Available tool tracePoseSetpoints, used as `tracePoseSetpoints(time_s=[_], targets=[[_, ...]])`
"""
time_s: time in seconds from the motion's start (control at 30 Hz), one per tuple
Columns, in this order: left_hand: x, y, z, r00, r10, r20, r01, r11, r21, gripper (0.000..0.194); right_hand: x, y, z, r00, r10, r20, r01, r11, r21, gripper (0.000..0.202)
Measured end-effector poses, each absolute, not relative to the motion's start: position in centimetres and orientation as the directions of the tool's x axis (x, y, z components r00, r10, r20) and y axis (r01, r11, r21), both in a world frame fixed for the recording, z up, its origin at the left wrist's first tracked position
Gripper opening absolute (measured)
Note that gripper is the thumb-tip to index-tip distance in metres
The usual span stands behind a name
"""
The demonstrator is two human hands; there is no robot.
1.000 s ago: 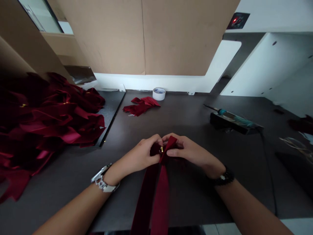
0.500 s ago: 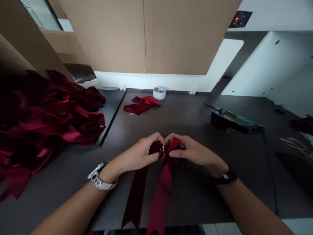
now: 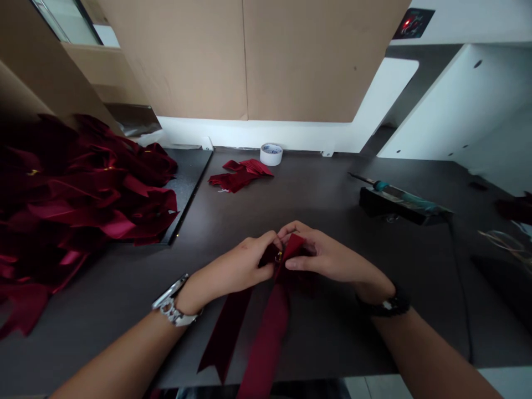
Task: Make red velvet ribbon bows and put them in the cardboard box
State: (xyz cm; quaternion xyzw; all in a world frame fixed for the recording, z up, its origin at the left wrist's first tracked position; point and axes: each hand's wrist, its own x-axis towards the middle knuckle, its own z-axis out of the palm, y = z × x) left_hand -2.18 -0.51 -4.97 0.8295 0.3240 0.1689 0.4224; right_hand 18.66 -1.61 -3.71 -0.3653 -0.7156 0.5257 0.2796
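Note:
A dark red velvet ribbon bow (image 3: 296, 244) is held between my two hands above the front of the dark table. My left hand (image 3: 245, 265) pinches its left loop, close to a small gold-coloured piece (image 3: 279, 256) at the knot. Around the right loop, the fingers and thumb of my right hand (image 3: 322, 255) are closed. Two ribbon tails (image 3: 266, 343) hang toward the table's front edge, one with a notched end. My fingers partly hide the knot.
At the left, a big heap of red ribbon bows (image 3: 103, 194) lies partly on a black board (image 3: 189, 183). Folded red ribbon pieces (image 3: 239, 176) sit beside a white tape roll (image 3: 271, 154) at the back. A soldering iron (image 3: 399, 197) rests on its stand at right, its cord trailing forward.
The ribbon tails have swung slightly left. My left wrist has turned a little, and my fingers have shifted slightly at the knot. Both hands keep their hold on the bow.

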Motion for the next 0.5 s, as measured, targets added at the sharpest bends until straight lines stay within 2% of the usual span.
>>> tracePoseSetpoints(time_s=[0.23,0.33,0.5], targets=[[-2.5,-0.3,-3.8,0.768,0.640,0.011,0.320,-0.399,0.859,0.024,18.3,-1.6,-4.2,-0.602,0.798,-0.012,0.367,0.264,-0.892,0.017],[-2.7,-0.1,-3.5,0.793,0.610,-0.016,0.305,-0.374,0.876,0.020,18.2,-1.7,-4.0,-0.571,0.821,-0.015,0.378,0.246,-0.892,0.016],[-2.6,0.0,-3.7,0.783,0.621,-0.033,0.327,-0.366,0.871,0.026,17.9,-1.9,-3.8,-0.546,0.837,-0.043,0.373,0.197,-0.907,0.017]])
